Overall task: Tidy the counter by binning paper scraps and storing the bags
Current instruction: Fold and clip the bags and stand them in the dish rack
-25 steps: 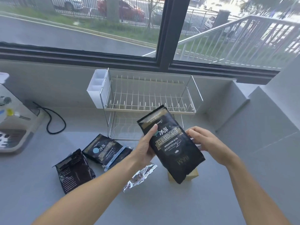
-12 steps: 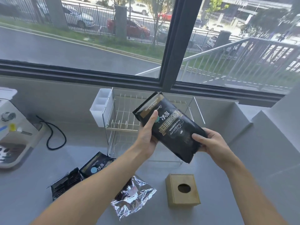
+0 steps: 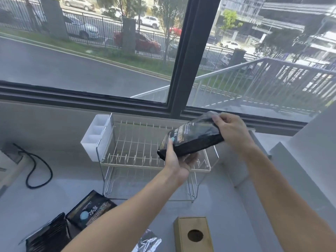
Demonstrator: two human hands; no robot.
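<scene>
A black coffee bag [image 3: 192, 138] with gold print is held on its side above the right end of the wire dish rack [image 3: 138, 151]. My left hand [image 3: 179, 160] grips its lower left end from below, thumb on the front. My right hand [image 3: 231, 131] grips its upper right end. Two more black bags lie on the grey counter at the lower left, one face up [image 3: 91, 210] and one at the frame's edge [image 3: 49, 235]. A crumpled silver foil scrap [image 3: 148, 241] lies at the bottom, partly hidden by my left forearm.
A wooden box [image 3: 193, 233] with a round hole stands at the bottom centre. A white plastic caddy [image 3: 96, 137] hangs on the rack's left side. A black cable [image 3: 38, 170] loops on the counter at the left. The window sill runs behind the rack.
Both hands lifted the bag up and to the right and tipped it onto its side over the rack. My right hand shifted to its upper end. The view tilted upward.
</scene>
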